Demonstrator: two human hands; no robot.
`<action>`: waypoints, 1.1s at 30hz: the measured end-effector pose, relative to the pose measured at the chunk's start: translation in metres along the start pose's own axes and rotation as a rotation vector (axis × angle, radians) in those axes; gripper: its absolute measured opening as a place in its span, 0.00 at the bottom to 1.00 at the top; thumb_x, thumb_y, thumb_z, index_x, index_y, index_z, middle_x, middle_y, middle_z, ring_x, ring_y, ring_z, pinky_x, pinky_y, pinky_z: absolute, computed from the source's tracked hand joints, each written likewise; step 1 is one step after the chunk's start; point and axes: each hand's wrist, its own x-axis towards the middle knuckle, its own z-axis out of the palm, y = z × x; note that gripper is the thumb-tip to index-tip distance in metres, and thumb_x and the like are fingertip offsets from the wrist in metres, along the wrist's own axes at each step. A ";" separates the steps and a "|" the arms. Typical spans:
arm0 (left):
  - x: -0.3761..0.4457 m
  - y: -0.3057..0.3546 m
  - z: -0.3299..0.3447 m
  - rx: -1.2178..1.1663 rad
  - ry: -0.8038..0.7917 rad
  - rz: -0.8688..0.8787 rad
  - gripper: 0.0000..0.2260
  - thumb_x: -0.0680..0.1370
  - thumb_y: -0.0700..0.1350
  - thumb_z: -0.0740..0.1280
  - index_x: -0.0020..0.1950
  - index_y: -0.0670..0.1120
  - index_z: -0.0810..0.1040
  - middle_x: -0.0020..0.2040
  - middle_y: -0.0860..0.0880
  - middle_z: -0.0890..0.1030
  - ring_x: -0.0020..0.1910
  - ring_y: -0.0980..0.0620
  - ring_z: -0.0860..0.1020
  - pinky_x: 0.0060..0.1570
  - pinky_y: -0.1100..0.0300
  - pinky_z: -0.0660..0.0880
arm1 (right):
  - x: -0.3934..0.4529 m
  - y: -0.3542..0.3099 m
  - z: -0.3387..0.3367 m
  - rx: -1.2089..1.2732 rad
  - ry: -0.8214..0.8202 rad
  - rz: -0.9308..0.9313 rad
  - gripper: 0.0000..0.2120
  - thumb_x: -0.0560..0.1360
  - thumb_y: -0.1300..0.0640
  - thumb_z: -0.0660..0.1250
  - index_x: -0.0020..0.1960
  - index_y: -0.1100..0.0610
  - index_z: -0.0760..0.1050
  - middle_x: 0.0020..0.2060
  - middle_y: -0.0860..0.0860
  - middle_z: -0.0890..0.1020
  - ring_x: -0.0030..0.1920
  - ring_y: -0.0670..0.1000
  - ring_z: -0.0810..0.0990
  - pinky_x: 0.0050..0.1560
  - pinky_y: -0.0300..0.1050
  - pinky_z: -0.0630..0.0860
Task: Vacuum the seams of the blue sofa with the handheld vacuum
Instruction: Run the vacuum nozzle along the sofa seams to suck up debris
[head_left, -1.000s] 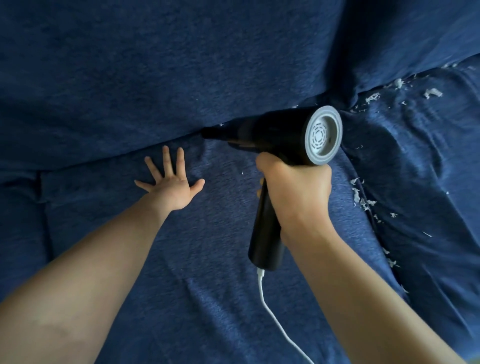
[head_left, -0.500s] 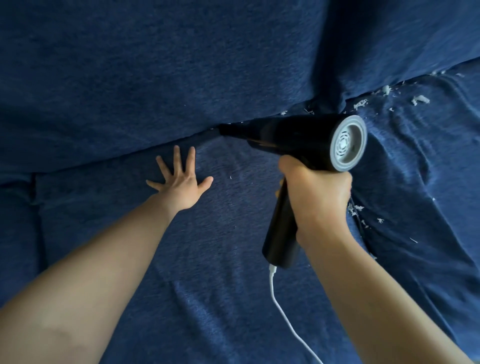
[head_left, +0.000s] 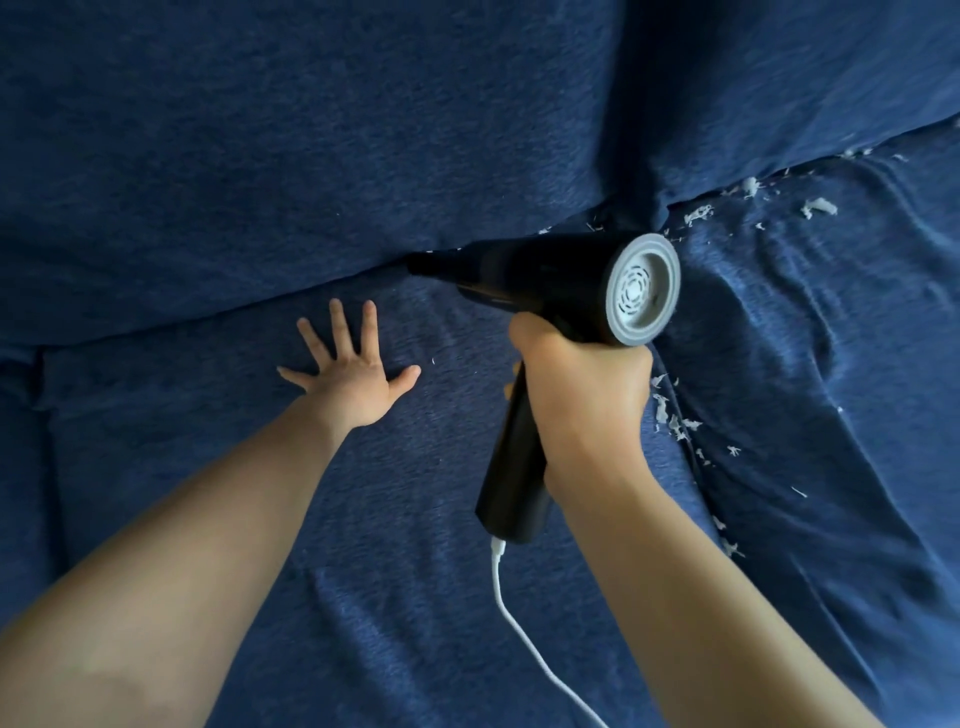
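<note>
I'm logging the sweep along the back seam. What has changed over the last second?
Little visibly changed. The right hand keeps its grip on the handheld vacuum, nozzle tip at the back seam; any shift along it can't be told from camera motion. The left hand stays flat and spread on the seat cushion. White scraps remain to the right.

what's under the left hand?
Only the blue seat cushion: the left hand lies flat on it, fingers spread, just below the back seam. No scraps show around it; whatever is beneath the palm is covered.
</note>
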 end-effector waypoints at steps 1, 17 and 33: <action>0.000 0.000 0.000 0.000 -0.002 -0.005 0.44 0.73 0.73 0.51 0.73 0.56 0.24 0.73 0.48 0.23 0.73 0.34 0.29 0.65 0.23 0.47 | -0.001 0.001 -0.003 0.011 -0.006 0.005 0.12 0.57 0.49 0.70 0.35 0.58 0.79 0.31 0.53 0.84 0.39 0.61 0.86 0.46 0.62 0.84; -0.008 0.010 0.000 -0.010 -0.005 -0.048 0.43 0.75 0.72 0.50 0.74 0.54 0.25 0.74 0.48 0.25 0.74 0.36 0.30 0.66 0.24 0.48 | 0.026 -0.012 -0.036 0.007 0.042 -0.015 0.06 0.57 0.48 0.71 0.29 0.50 0.82 0.25 0.51 0.82 0.39 0.61 0.86 0.50 0.62 0.83; -0.010 0.019 0.002 -0.028 -0.004 -0.099 0.43 0.76 0.70 0.51 0.74 0.53 0.25 0.74 0.48 0.24 0.74 0.36 0.31 0.67 0.25 0.47 | 0.029 -0.012 -0.024 0.046 -0.028 0.060 0.13 0.57 0.49 0.70 0.35 0.57 0.79 0.33 0.54 0.84 0.40 0.60 0.86 0.48 0.60 0.84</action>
